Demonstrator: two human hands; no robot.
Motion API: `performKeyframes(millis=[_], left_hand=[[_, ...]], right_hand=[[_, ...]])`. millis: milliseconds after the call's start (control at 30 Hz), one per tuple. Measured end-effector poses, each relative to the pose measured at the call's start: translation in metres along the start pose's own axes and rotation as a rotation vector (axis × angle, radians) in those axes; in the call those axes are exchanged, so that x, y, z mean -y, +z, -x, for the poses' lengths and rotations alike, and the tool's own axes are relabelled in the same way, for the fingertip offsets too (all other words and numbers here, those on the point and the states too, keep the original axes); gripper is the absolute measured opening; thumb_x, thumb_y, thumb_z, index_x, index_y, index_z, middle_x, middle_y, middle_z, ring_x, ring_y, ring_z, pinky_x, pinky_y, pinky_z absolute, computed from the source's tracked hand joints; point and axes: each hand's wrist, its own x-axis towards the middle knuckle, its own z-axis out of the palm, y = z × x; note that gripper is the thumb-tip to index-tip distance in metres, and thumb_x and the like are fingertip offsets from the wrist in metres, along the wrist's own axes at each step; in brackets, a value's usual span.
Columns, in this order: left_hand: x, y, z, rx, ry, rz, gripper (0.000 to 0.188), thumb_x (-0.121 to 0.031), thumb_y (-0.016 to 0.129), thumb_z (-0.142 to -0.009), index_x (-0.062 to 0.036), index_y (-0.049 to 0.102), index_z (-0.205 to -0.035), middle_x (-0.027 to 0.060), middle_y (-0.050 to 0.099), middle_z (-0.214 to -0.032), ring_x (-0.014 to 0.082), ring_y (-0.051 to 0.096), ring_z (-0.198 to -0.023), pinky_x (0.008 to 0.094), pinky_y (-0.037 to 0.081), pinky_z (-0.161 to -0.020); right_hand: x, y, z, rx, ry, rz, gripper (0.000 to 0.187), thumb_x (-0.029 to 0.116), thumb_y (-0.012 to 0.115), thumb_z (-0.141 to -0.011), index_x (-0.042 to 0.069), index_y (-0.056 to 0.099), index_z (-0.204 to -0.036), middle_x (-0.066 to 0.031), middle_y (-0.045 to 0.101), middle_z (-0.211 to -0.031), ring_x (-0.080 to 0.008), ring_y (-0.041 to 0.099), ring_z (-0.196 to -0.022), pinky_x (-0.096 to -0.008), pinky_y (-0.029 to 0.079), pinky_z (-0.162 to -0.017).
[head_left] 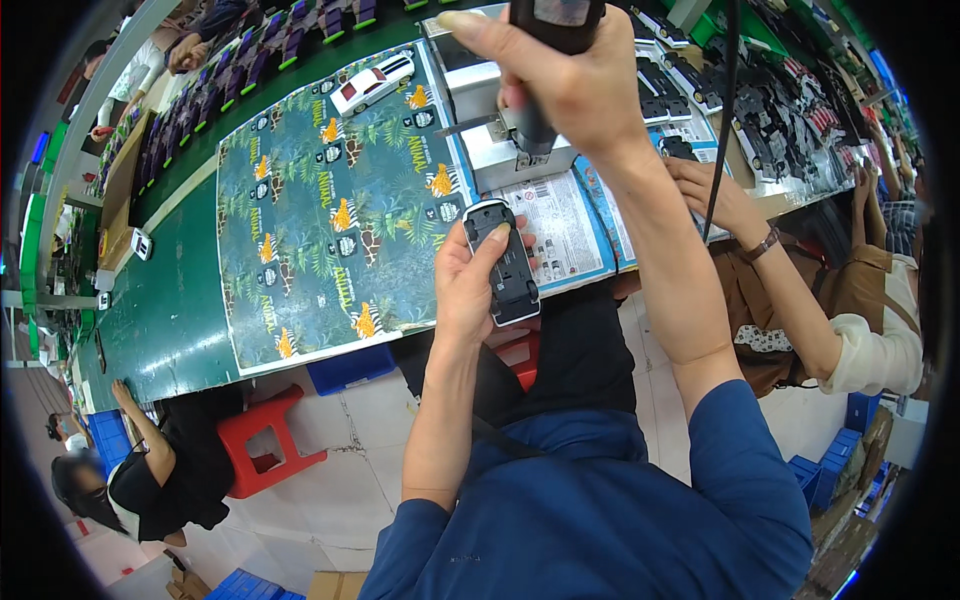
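My left hand [462, 290] is closed round a toy car [513, 272] turned underside up, so its black base shows with a pale body edge round it. The thumb lies across the base near the car's far end. Raised above the table's edge, my right hand [590, 95] grips a black power screwdriver [560, 22], with the thumb stretched out to the left. The screwdriver's dark nose points down beside a silver metal box [484, 92], apart from the car. Its bit cannot be made out.
A white toy car [372, 84] stands on the jungle-print sheet [300, 230] covering the green table [172, 310]. Purple parts [215, 85] line the far left; black car bases [775, 130] pile up at right. A black cable [728, 110] hangs nearby. Co-workers sit both sides; a red stool [262, 425] stands left.
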Motion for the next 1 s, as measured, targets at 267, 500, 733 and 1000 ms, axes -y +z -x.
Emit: performKeyframes(millis=[267,500,733,1000], left_hand=[[0.005,-0.003,0.001,0.043,0.012,-0.033,0.026,-0.009,0.061,-0.097,0.0031,0.057,-0.12,0.0188,0.069,-0.11,0.0243,0.072,-0.09,0.0346,0.063,-0.076],[0.004,-0.004,0.0,0.057,0.016,-0.04,0.027,-0.009,0.059,-0.098,0.0035,0.056,-0.122,0.0181,0.069,-0.108,0.0226,0.072,-0.088,0.0337,0.062,-0.075],[0.002,-0.003,0.004,0.079,0.046,-0.043,0.027,-0.005,0.06,-0.095,0.0001,0.056,-0.121,0.0108,0.069,-0.101,0.016,0.071,-0.081,0.0274,0.059,-0.068],[0.001,-0.004,0.004,0.061,-0.01,-0.047,0.026,-0.006,0.062,-0.094,0.0,0.058,-0.119,0.0112,0.069,-0.099,0.0163,0.071,-0.077,0.0276,0.06,-0.068]], right_hand=[[0.024,-0.011,0.053,-0.142,0.195,-0.697,0.016,0.013,0.073,-0.089,0.001,0.062,-0.086,-0.0052,0.06,-0.062,-0.0116,0.058,-0.05,-0.0267,0.052,-0.054],[0.02,0.003,0.062,-0.142,0.162,-0.61,0.015,0.012,0.075,-0.088,0.003,0.064,-0.084,-0.0039,0.062,-0.063,-0.01,0.059,-0.051,-0.0242,0.051,-0.054],[0.019,0.002,0.068,0.111,0.058,-0.348,0.022,0.012,0.071,-0.089,0.003,0.051,-0.087,-0.0066,0.055,-0.068,-0.0118,0.055,-0.054,-0.03,0.052,-0.057],[0.016,0.011,0.069,0.031,0.155,-0.537,0.018,0.009,0.085,-0.075,0.004,0.068,-0.077,0.0,0.061,-0.068,-0.0056,0.055,-0.055,-0.0194,0.042,-0.051]])
